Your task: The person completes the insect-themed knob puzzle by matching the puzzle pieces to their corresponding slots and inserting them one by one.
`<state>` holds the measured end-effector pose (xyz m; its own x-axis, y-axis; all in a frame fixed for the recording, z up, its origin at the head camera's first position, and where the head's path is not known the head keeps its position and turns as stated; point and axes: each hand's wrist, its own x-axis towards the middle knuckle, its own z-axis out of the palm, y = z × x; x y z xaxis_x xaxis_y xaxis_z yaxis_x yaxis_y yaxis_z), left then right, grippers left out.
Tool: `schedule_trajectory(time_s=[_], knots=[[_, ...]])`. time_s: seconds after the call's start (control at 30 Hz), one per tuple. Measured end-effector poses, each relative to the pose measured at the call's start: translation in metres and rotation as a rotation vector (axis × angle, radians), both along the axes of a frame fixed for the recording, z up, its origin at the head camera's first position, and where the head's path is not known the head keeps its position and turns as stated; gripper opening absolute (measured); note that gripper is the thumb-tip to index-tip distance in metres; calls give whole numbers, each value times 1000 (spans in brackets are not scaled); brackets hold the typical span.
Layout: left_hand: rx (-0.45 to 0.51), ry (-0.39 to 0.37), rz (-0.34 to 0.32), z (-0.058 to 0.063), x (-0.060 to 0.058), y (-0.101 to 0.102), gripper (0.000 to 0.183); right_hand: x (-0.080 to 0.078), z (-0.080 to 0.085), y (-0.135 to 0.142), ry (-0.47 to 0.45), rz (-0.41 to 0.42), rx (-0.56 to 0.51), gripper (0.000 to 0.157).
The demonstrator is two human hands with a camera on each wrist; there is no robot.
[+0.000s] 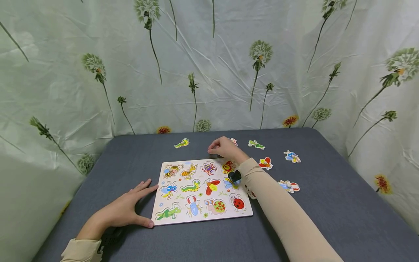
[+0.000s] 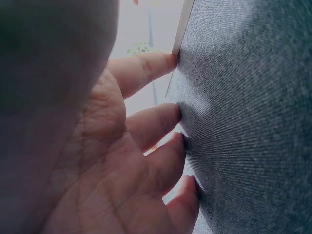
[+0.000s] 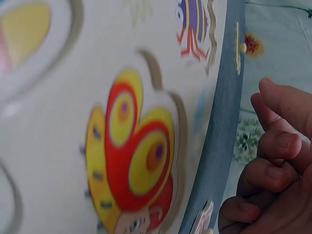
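A person's left hand (image 1: 122, 207) steadies a pale wooden puzzle board printed with colourful insects (image 1: 200, 175), which lies at the centre of the frame on a table covered in dark grey cloth (image 1: 131, 160). The thumb touches the board's lower left corner; the other fingers spread, extended, toward its left edge, and the left wrist view shows fingertips against the cloth.

The right hand (image 1: 225, 148) hangs just past the board's upper edge, fingers loosely bent and nothing in them, as the right wrist view shows. A beige sleeve (image 1: 281, 207) crosses the board's right side from the lower right.

Cut-out pieces lie around: a yellow-green caterpillar piece (image 1: 182, 143) at upper centre, left of the right hand; a small red-and-white piece (image 1: 234, 141), partly hidden behind that hand; and a slim green insect piece (image 1: 256, 145) to its right. Farther right are a red-and-yellow winged piece (image 1: 266, 163), a blue-winged piece with a peg (image 1: 292, 157) and, below, a blue-and-red beetle piece (image 1: 289, 186). Another piece shows only partly beside the sleeve.

Behind the table, a pale curtain printed with dandelions (image 1: 226, 91) fills the frame's upper half.
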<state>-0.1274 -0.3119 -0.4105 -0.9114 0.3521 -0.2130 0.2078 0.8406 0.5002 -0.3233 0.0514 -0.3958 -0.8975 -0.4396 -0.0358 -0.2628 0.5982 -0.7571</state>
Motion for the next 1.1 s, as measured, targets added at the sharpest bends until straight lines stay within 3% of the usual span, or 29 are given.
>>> schedule_trajectory(time_s=[0.23,0.87,1.1], knots=[[-3,0,1,1,0,0,124,-8,-1,15,56,-99,47,22],[-1,-5,5,2,1,2,124,-19,-5,42,35,-371,61,26],[4,-1,1,1,1,1,124,-21,-8,48,8,-429,64,28]])
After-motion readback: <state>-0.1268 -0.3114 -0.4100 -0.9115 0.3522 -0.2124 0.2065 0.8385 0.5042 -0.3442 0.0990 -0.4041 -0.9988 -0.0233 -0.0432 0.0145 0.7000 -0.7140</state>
